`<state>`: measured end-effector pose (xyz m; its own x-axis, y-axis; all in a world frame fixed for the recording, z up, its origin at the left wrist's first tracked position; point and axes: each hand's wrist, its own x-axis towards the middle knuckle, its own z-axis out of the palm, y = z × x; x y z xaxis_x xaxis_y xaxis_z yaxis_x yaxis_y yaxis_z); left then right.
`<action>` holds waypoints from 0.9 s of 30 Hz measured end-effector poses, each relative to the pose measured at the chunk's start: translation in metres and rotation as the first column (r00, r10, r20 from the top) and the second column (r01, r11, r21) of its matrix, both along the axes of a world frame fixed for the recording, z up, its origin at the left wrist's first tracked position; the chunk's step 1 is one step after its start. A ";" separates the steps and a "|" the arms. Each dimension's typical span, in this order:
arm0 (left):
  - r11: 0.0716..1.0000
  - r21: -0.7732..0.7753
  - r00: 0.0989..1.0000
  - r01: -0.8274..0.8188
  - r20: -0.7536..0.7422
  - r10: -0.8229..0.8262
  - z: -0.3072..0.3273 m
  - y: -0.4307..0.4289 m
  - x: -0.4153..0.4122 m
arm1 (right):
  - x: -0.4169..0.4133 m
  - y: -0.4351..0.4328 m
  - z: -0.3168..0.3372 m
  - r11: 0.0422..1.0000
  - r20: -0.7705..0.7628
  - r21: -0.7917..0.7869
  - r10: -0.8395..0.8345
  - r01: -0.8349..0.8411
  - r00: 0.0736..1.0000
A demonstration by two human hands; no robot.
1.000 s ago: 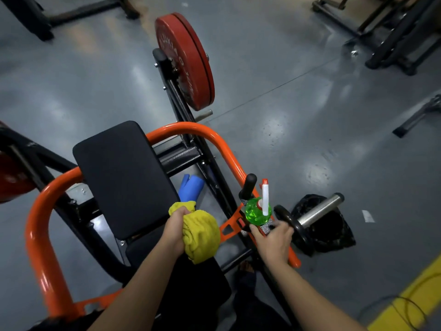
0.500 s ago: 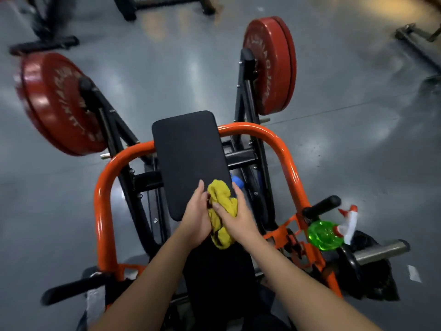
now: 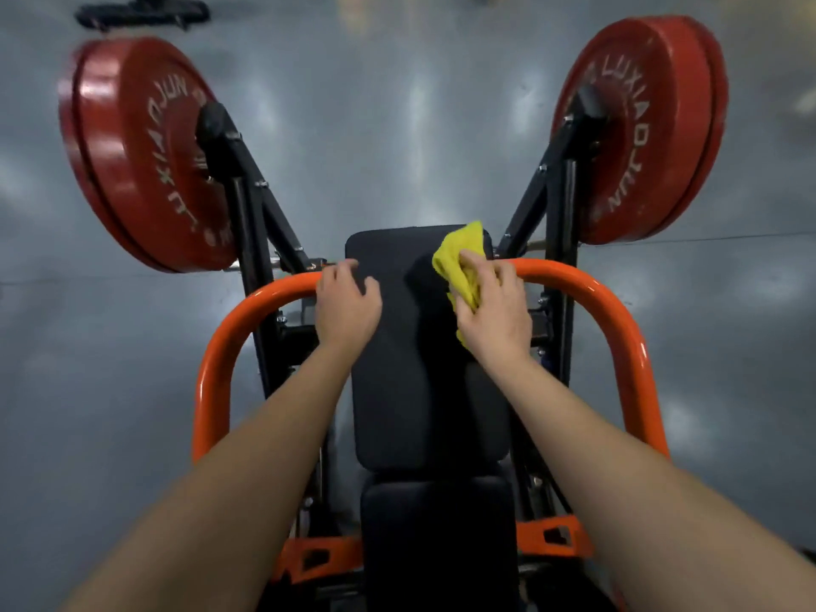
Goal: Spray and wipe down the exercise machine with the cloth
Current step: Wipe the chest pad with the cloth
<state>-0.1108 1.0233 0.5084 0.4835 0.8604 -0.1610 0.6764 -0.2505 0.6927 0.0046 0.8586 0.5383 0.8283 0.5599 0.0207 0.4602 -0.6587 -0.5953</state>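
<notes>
The exercise machine has a black chest pad (image 3: 410, 368) inside a curved orange frame (image 3: 627, 329), with a black seat (image 3: 437, 536) below it. My right hand (image 3: 494, 311) holds the yellow cloth (image 3: 459, 258) and presses it on the pad's upper right corner. On the pad's upper left edge, my left hand (image 3: 346, 302) grips with curled fingers. The spray bottle is out of view.
Red weight plates hang on black arms at the left (image 3: 141, 156) and at the right (image 3: 640, 130). Grey gym floor (image 3: 397, 103) surrounds the machine. Dark equipment feet (image 3: 141, 15) stand at the top left.
The cloth passed from my left hand to my right, which carried it up to the pad's top right corner. My left hand moved to the pad's left edge. The view swung left; the spray bottle left view.
</notes>
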 end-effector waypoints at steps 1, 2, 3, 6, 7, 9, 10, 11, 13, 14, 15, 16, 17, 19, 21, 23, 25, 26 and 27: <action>0.998 0.058 0.998 0.015 -0.068 -0.011 -0.011 0.011 0.018 | 0.017 0.014 -0.015 0.991 0.044 -0.102 0.095 -0.090 0.995; 0.992 0.120 0.990 0.046 -0.138 -0.030 -0.027 0.019 0.034 | 0.034 0.027 -0.034 0.958 0.092 -0.226 0.200 -0.175 0.976; 0.978 0.193 0.981 0.079 -0.190 -0.042 -0.048 0.026 0.049 | 0.047 0.037 -0.056 0.911 0.137 -0.343 0.292 -0.231 0.947; 0.926 0.365 0.981 0.094 -0.194 -0.023 -0.102 0.033 0.064 | 0.060 0.052 -0.106 0.875 0.319 -0.418 0.394 -0.244 0.862; 0.920 0.386 0.982 0.075 -0.189 -0.001 -0.113 0.033 0.067 | 0.064 0.055 -0.116 0.893 0.383 -0.382 0.388 -0.239 0.838; 0.923 0.382 0.981 0.043 -0.192 0.034 -0.118 0.033 0.066 | 0.066 0.060 -0.123 0.920 0.435 -0.326 0.351 -0.219 0.829; 0.924 0.381 0.978 0.038 -0.204 0.044 -0.111 0.032 0.067 | 0.067 0.061 -0.122 0.923 0.451 -0.318 0.350 -0.218 0.821; 0.932 0.359 0.975 0.038 -0.216 0.044 -0.105 0.031 0.068 | 0.069 0.060 -0.117 0.917 0.444 -0.321 0.367 -0.237 0.818; 0.941 0.333 0.973 0.059 -0.229 0.020 -0.101 0.031 0.068 | 0.077 0.062 -0.112 0.897 0.427 -0.334 0.419 -0.291 0.801; 0.944 0.326 0.971 0.062 -0.237 0.018 -0.101 0.030 0.068 | 0.082 0.066 -0.110 0.893 0.405 -0.332 0.424 -0.302 0.810; 0.946 0.318 0.972 0.058 -0.234 0.019 -0.101 0.031 0.069 | 0.087 0.075 -0.108 0.902 0.382 -0.325 0.401 -0.286 0.833; 0.950 0.307 0.972 0.056 -0.235 0.018 -0.101 0.031 0.069 | 0.090 0.086 -0.107 0.916 0.370 -0.322 0.356 -0.241 0.858; 0.950 0.306 0.971 0.056 -0.237 0.019 -0.101 0.031 0.068 | 0.091 0.098 -0.105 0.934 0.366 -0.312 0.288 -0.175 0.885; 0.950 0.307 0.969 0.063 -0.245 0.015 -0.099 0.030 0.068 | 0.094 0.128 -0.093 0.957 0.338 -0.291 0.121 -0.018 0.933; 0.948 0.313 0.971 0.059 -0.239 0.018 -0.099 0.030 0.069 | 0.100 0.154 -0.081 0.937 0.242 -0.333 -0.024 0.106 0.970; 0.946 0.317 0.971 0.066 -0.240 0.013 -0.100 0.031 0.068 | 0.098 0.165 -0.079 0.915 0.239 -0.360 -0.099 0.183 0.966; 0.941 0.333 0.973 0.062 -0.229 0.017 -0.103 0.031 0.067 | 0.087 0.158 -0.081 0.920 0.333 -0.333 -0.090 0.206 0.939; 0.941 0.335 0.975 0.055 -0.220 0.022 -0.103 0.031 0.068 | 0.081 0.149 -0.083 0.933 0.378 -0.304 -0.067 0.192 0.923; 0.939 0.339 0.976 0.051 -0.216 0.026 -0.104 0.030 0.068 | 0.076 0.138 -0.085 0.947 0.404 -0.276 -0.041 0.165 0.914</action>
